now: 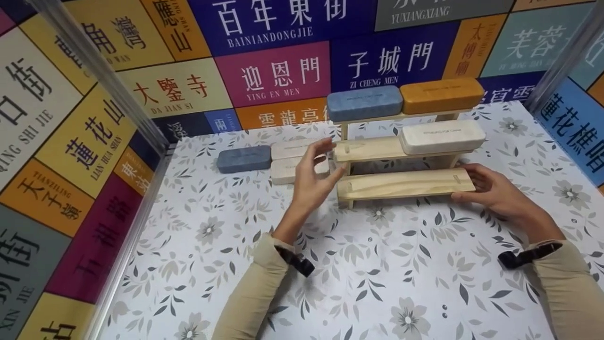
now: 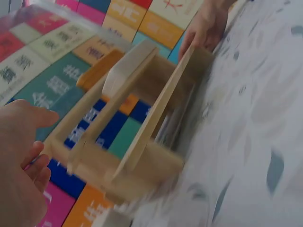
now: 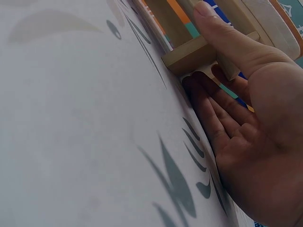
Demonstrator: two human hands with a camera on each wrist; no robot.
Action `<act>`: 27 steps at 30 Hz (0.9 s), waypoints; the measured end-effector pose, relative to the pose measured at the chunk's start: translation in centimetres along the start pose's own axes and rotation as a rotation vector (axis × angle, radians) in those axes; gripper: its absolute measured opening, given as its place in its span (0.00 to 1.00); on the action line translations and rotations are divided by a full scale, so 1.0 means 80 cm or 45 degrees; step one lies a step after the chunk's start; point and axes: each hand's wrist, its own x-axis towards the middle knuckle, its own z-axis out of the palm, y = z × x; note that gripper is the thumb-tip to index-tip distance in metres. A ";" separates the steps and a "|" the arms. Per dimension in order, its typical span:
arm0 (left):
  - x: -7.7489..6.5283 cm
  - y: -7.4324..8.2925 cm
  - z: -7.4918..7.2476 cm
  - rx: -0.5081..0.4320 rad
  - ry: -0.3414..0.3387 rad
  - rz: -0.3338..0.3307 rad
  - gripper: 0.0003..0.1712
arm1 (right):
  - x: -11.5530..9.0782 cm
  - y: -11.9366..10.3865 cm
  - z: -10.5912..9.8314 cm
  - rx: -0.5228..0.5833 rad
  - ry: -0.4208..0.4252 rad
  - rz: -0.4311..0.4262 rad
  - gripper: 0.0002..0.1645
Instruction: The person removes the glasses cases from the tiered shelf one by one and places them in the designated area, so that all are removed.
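A three-tier stepped wooden stand (image 1: 401, 184) is on the patterned cloth. My right hand (image 1: 495, 191) grips the right end of its lowest step, thumb at the front edge; in the right wrist view the fingers reach round the end near the cloth. My left hand (image 1: 314, 177) is beside the stand's left end, fingers loosely bent and holding nothing. In the left wrist view the fingertips (image 2: 47, 117) are close to the stand's upper rails. A blue rounded oblong block (image 1: 364, 104) and an orange one (image 1: 442, 96) sit on the top step. A white one (image 1: 443, 137) rests on the middle step's right half.
Left of the stand lie a second blue block (image 1: 244, 159) and two pale blocks, the nearer pale one (image 1: 285, 171) partly behind my left hand. Panels with Chinese lettering (image 1: 273, 75) stand at the back and sides. Floral cloth (image 1: 339, 283) covers the table.
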 end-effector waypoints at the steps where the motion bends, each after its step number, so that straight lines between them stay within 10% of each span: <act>1: 0.001 0.004 0.010 -0.002 -0.030 0.017 0.36 | 0.000 0.000 0.000 0.008 0.000 0.002 0.45; 12: 0.014 0.028 0.102 0.024 -0.158 0.087 0.33 | 0.000 -0.003 0.001 -0.018 0.025 -0.011 0.43; 27: 0.046 0.049 0.167 0.313 -0.243 -0.010 0.43 | 0.000 -0.002 0.001 0.029 -0.001 0.014 0.44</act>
